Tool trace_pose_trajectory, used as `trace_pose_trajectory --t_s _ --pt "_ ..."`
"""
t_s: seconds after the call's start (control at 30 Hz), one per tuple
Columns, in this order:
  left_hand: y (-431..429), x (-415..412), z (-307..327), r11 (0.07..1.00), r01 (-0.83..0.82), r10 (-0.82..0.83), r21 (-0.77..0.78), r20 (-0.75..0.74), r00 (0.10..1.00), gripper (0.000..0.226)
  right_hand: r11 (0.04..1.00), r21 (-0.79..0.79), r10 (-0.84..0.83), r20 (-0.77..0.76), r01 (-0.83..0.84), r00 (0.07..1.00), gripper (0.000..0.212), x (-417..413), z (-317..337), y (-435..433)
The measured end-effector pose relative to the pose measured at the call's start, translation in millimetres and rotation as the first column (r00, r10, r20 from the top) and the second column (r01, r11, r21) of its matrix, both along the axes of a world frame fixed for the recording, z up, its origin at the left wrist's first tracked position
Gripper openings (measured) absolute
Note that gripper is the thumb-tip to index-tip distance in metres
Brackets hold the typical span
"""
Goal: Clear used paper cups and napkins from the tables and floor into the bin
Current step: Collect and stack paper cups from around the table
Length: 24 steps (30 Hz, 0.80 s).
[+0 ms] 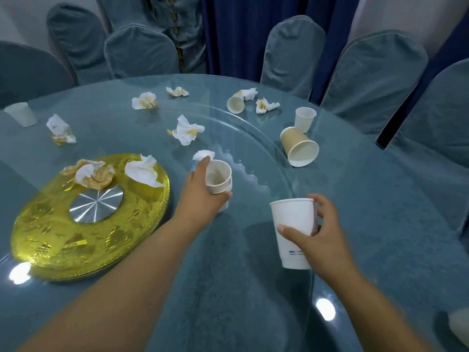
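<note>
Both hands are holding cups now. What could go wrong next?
The left hand holds stacked cups tilted; they might slip apart while reaching for the napkin. The right hand holds a white cup that could drop if gripped lightly. The tan cup lying on its side may roll if bumped.

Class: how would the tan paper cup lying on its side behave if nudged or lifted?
The tan cup lies sideways on the smooth glass tabletop, so a nudge would probably roll it in a curve, since it tapers. It looks empty: likely light, and crushable if squeezed hard.
</note>
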<state>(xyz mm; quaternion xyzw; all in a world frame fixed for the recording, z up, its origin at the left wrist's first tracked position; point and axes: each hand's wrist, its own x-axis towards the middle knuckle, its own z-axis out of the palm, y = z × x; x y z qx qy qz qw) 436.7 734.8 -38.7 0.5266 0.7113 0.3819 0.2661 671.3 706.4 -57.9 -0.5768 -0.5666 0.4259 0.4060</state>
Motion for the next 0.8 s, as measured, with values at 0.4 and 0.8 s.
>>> trace_pose_trajectory --t_s 0.4,0.8 --pt "-110 18 29 0.997 0.073 -0.073 0.008 0.047 0.996 0.091 0.993 -0.029 -0.114 -0.027 0.113 0.993 0.069 16 44 -87" --pt "-258 91 63 0.981 0.193 -0.19 0.016 0.255 0.948 0.09 0.953 -0.031 -0.304 -0.091 0.302 0.948 0.067 72 84 -258"
